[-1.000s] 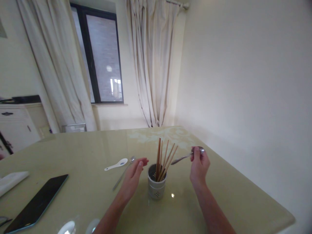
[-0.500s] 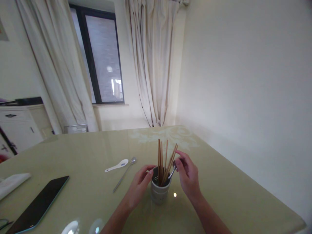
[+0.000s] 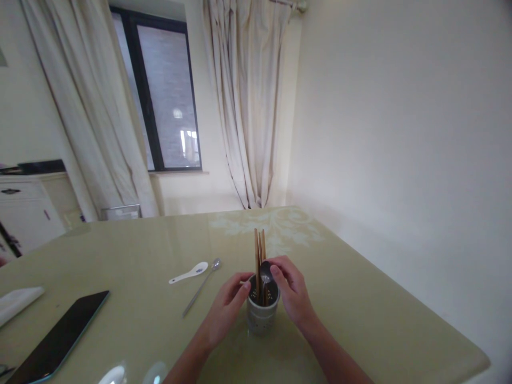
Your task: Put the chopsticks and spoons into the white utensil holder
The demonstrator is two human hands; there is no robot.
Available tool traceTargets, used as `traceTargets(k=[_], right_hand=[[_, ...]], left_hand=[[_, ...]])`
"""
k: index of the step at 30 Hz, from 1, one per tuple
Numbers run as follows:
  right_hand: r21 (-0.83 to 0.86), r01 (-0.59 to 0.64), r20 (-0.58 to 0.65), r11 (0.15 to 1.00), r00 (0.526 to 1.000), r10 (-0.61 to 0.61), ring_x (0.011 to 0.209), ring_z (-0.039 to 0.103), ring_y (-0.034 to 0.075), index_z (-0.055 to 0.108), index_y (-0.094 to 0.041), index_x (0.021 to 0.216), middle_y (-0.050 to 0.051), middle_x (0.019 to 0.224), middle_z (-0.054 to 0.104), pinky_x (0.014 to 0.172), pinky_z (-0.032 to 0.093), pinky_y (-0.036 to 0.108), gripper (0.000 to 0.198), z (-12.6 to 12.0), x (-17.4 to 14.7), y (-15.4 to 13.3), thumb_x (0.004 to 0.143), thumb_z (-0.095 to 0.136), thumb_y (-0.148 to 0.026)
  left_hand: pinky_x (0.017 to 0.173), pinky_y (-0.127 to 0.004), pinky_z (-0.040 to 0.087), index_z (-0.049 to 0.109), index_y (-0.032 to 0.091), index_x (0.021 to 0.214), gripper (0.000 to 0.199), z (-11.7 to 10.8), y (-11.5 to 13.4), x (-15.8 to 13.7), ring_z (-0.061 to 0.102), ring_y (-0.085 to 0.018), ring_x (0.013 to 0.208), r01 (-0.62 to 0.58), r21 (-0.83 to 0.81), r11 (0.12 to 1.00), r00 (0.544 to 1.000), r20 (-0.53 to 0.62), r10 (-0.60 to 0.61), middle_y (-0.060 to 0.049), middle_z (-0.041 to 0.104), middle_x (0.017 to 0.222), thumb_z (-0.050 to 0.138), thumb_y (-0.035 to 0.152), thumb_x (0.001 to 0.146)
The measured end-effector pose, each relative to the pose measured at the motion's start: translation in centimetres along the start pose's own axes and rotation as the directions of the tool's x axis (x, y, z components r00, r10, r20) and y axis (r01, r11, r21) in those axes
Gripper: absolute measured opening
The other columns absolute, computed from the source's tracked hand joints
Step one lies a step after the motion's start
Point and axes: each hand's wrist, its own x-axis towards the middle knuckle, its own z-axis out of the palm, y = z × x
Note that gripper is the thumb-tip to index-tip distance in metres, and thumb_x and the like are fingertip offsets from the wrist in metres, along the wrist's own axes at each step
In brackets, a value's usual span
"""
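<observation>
A grey utensil holder (image 3: 262, 319) with holes inside stands upright on the table. Several wooden chopsticks (image 3: 257, 256) rise out of it, bunched together. My left hand (image 3: 227, 304) is closed at the holder's left rim, thumb and fingers gripping it. With its fingertips, my right hand (image 3: 295, 293) pinches a metal spoon (image 3: 265, 272) by the bowl, just right of the chopsticks. The spoon's bowl is uppermost and its handle points down into the holder. To the left lie a white ceramic spoon (image 3: 194, 272) and a long-handled metal spoon (image 3: 201, 289).
A dark tablet (image 3: 60, 338) and a white object (image 3: 18, 302) lie on the left of the greenish table (image 3: 140, 256). A plain wall (image 3: 400, 133) runs along its right side. Curtains and a window (image 3: 168, 96) are beyond the far edge.
My right hand has moved left with the spoon, bringing it over the holder's middle. The chopsticks have shifted from fanned out to closer together and upright. My left hand stays at the rim.
</observation>
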Motion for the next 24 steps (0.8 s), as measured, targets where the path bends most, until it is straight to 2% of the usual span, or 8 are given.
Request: traceTargets(k=[5,8,11,13,16,18,20,24], right_hand=[[0.074,-0.089,-0.123,0.993,0.988,0.098,0.074,0.063,0.019,0.077,-0.021,0.101,0.005,0.085,0.072,0.068,0.051,0.029,0.042,0.1,0.2,0.6,0.098,0.065,-0.062],[0.137,-0.129,-0.172,0.982,0.973,0.152,0.064,0.056,0.017,0.076,-0.02,0.093,0.003,0.076,0.067,0.058,0.046,0.028,0.052,0.1,0.6,1.5,0.096,0.062,-0.069],[0.188,-0.179,-0.178,0.966,0.961,0.213,0.059,0.052,0.015,0.076,-0.019,0.089,0.002,0.07,0.064,0.053,0.042,0.027,0.059,0.2,0.8,2.4,0.093,0.061,-0.076],[0.219,-0.232,-0.169,0.948,0.948,0.271,0.057,0.053,0.016,0.076,-0.018,0.085,0.002,0.067,0.064,0.052,0.041,0.026,0.063,0.5,0.9,3.1,0.09,0.061,-0.08],[0.268,-0.336,-0.126,0.903,0.917,0.378,0.055,0.055,0.016,0.075,-0.018,0.081,0.003,0.064,0.065,0.051,0.041,0.026,0.068,1.1,1.0,4.2,0.084,0.064,-0.085],[0.279,-0.377,-0.105,0.883,0.902,0.418,0.056,0.056,0.017,0.075,-0.017,0.078,0.003,0.063,0.065,0.051,0.041,0.027,0.072,1.5,1.1,4.9,0.08,0.065,-0.088],[0.261,-0.38,-0.107,0.887,0.902,0.418,0.056,0.057,0.018,0.074,-0.016,0.076,0.003,0.061,0.064,0.052,0.043,0.028,0.074,1.8,1.2,5.3,0.076,0.065,-0.09],[0.172,-0.299,-0.194,0.939,0.924,0.33,0.058,0.055,0.018,0.074,-0.018,0.079,0.001,0.064,0.061,0.055,0.044,0.029,0.071,1.4,1.3,4.5,0.083,0.061,-0.087]], left_hand=[[0.096,-0.04,0.059,0.075,0.021,0.124,0.057,-0.8,-0.8,0.8,0.073,-0.028,0.113,0.034,0.065,0.997,0.993,-0.115,-0.026,-0.011,0.08,0.12,0.051,0.066,0.098],[0.082,-0.039,0.059,0.074,0.018,0.113,0.051,-3.2,-1.9,1.4,0.074,-0.027,0.092,0.112,0.324,0.939,0.952,-0.305,-0.008,-0.012,0.079,0.103,0.046,0.058,0.099],[0.088,-0.041,0.054,0.072,0.019,0.105,0.03,-6.1,-3.0,1.1,0.072,-0.028,0.094,0.304,0.748,0.589,0.9,-0.429,0.081,-0.012,0.077,0.1,0.047,0.034,0.099],[0.09,-0.042,0.053,0.071,0.019,0.106,0.024,-7.4,-3.6,0.5,0.071,-0.03,0.101,0.406,0.859,0.312,0.893,-0.446,0.066,-0.014,0.076,0.107,0.049,0.026,0.098],[0.088,-0.04,0.053,0.071,0.02,0.101,0.025,-7.7,-4.3,-0.2,0.07,-0.031,0.106,0.446,0.886,0.123,0.894,-0.449,-0.006,-0.015,0.075,0.112,0.047,0.026,0.101],[0.088,-0.04,0.052,0.069,0.02,0.098,0.028,-7.2,-4.6,-0.2,0.07,-0.031,0.11,0.426,0.892,0.15,0.904,-0.427,-0.022,-0.016,0.074,0.114,0.041,0.024,0.103],[0.088,-0.038,0.051,0.066,0.019,0.097,0.029,-6.8,-4.6,0.2,0.071,-0.03,0.109,0.407,0.876,0.259,0.91,-0.412,-0.035,-0.017,0.074,0.112,0.037,0.02,0.103],[0.074,-0.033,0.051,0.057,0.021,0.103,0.026,-6.3,-4.0,1.1,0.075,-0.025,0.085,0.411,0.791,0.453,0.9,-0.431,-0.065,-0.01,0.076,0.092,0.031,0.021,0.105]])
